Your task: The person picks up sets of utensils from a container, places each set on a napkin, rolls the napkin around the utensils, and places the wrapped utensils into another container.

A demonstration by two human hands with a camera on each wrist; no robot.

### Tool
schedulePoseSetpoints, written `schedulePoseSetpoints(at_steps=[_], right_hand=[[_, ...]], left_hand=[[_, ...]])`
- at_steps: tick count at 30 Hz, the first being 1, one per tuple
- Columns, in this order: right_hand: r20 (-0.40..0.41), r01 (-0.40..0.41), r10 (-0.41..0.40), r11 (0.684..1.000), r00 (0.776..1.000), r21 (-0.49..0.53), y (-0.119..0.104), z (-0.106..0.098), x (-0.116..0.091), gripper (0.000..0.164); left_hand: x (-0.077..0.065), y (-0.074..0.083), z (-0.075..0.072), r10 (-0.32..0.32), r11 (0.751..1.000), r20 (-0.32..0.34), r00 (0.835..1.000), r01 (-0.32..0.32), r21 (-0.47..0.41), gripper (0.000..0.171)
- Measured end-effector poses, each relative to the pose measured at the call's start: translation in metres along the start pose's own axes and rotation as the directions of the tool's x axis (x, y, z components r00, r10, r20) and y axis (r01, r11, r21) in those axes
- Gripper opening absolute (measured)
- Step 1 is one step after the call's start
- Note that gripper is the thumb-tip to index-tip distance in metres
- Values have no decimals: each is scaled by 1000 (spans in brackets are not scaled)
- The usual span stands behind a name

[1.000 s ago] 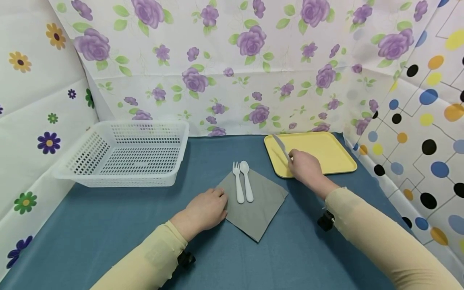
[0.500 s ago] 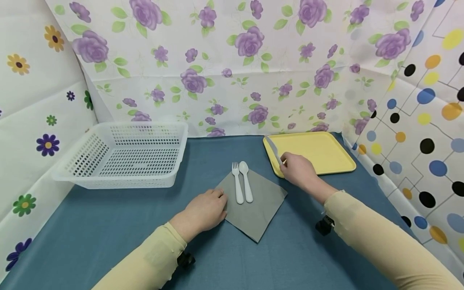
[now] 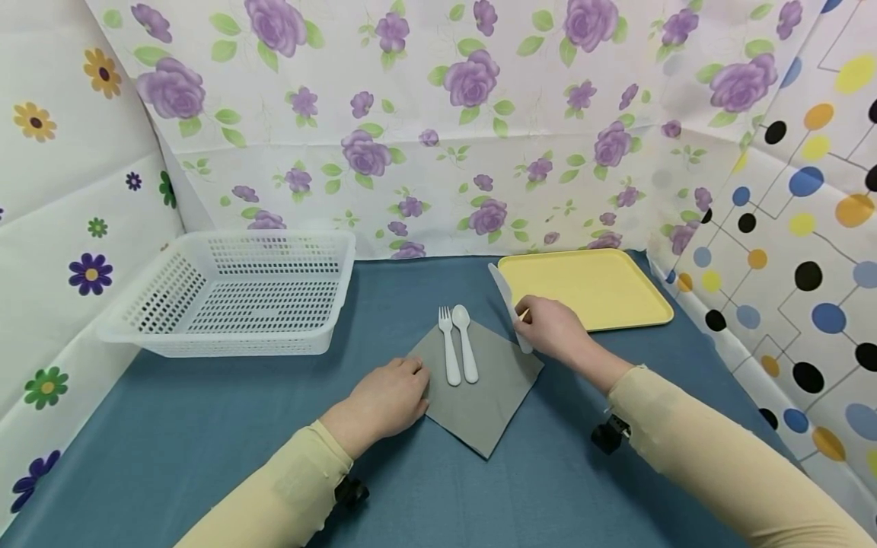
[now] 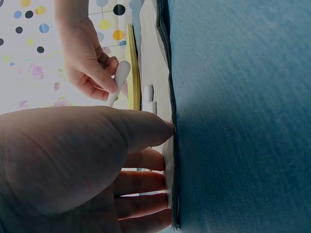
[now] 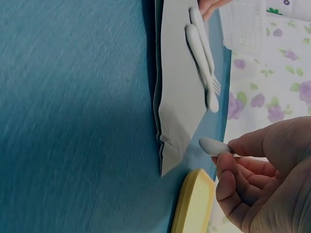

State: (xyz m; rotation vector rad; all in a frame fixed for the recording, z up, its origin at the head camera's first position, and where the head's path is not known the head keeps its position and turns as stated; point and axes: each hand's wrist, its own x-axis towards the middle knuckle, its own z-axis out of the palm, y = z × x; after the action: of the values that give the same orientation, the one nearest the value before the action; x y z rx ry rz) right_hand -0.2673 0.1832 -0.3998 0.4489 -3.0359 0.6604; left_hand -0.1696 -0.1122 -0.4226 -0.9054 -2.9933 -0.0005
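A folded grey napkin point(image 3: 489, 396) lies on the blue cloth, one corner toward the person. On it are a white fork point(image 3: 448, 346) and a white spoon point(image 3: 466, 342), side by side. My left hand point(image 3: 384, 399) rests on the napkin's left corner; in the left wrist view its fingertips point(image 4: 155, 160) press down on the napkin. A white knife point(image 3: 503, 293) is pinched between thumb and fingers of my right hand point(image 3: 551, 327), above the napkin's right side. Its rounded handle end point(image 5: 214, 146) shows in the right wrist view, clear of the napkin.
At the back right stands a yellow tray point(image 3: 603, 289), just behind the right hand. A white perforated basket point(image 3: 329, 339) is at the back left. Patterned sheets point(image 3: 438, 114) hang along the back and both sides of the table.
My right hand has carried the knife left and toward the person, from over the yellow tray to beside the napkin. The left hand, fork and spoon stay in place.
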Motion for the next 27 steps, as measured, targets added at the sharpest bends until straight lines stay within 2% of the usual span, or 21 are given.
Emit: schedulePoseSetpoints(at_steps=[14,27], right_hand=[[41,-15,13,999,999,50,-8,11,-1,24],[98,-35,18,984,995,172,-12,25,-2,26]], left_hand=[[0,1,-1,-12,1000,10,1000,12,8,41],[0,0,-1,-4,1000,6,1000,4,18,44]])
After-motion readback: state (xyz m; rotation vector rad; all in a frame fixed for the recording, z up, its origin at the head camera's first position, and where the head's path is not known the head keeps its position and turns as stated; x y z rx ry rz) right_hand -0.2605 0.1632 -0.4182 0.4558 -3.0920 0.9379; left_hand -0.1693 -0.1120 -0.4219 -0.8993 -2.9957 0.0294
